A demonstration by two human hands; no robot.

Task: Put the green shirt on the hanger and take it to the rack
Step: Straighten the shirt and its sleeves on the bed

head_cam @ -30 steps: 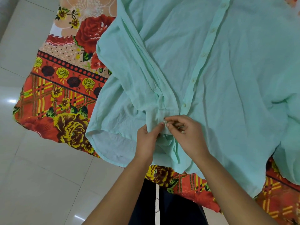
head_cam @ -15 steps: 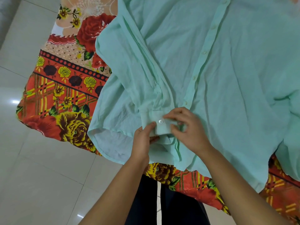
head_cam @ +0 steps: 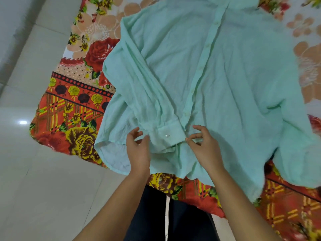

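**Green shirt laid flat, both hands at the sleeve cuff**

1. Position of the shirt. The green shirt (head_cam: 234, 87) lies spread front side up on a floral bedsheet (head_cam: 73, 105). The bedsheet covers a raised surface with pale floor tiles (head_cam: 43, 180) to its left and on the near side. The shirt's near hem hangs slightly past the near edge of the bedsheet. The button placket (head_cam: 199, 70) runs from the far edge of the view down toward the hands.

2. Position of the sleeve. One sleeve (head_cam: 147, 84) is folded diagonally across the shirt front, from far left to near centre. It ends in a cuff (head_cam: 172, 133) that lies flat on the shirt body. A small pale button (head_cam: 167, 136) shows on the cuff.

3. Left hand. The left hand (head_cam: 138, 150) sits just beside the left end of the cuff. Its fingers are loosely curled and spread, and they hold nothing. The thumb lies against the fabric next to the cuff.

4. Right hand. The right hand (head_cam: 205, 148) sits at the right end of the cuff. Its thumb and nearest fingertips are drawn close together at the cuff's corner. It cannot be determined whether they pinch the fabric or only touch it.

5. Operator. Both forearms enter from the near edge. Dark trousers (head_cam: 151, 214) show between them.
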